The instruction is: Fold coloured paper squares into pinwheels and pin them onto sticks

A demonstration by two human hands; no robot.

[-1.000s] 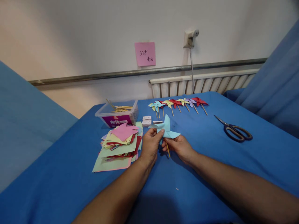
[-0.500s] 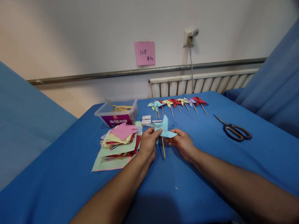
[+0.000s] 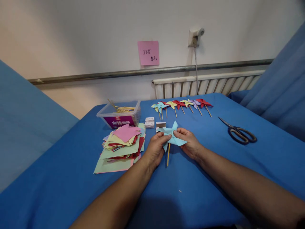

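Note:
A light-blue paper pinwheel (image 3: 175,139) on a thin wooden stick (image 3: 168,155) is held above the table between my two hands. My left hand (image 3: 156,147) pinches it on the left, thumb near the centre. On the right side, my right hand (image 3: 189,142) grips a blade, its thumb pressed on the paper close to the middle. Fingers behind the paper are partly hidden. Just beyond the pinwheel lies a small open box (image 3: 160,124), partly covered by it. Two small white boxes (image 3: 149,122) sit to its left.
Paper sheets and cut pieces (image 3: 119,149) are stacked at left, before a clear plastic tub (image 3: 119,119) of sticks. Several finished pinwheels (image 3: 179,104) lie in a row at the back. Black-handled scissors (image 3: 238,132) rest at right on the blue cloth (image 3: 205,194).
My right hand has moved its grip inward, its thumb now on the paper near the centre. The pinwheel has turned slightly and shifted a little right and nearer, uncovering more of the small box.

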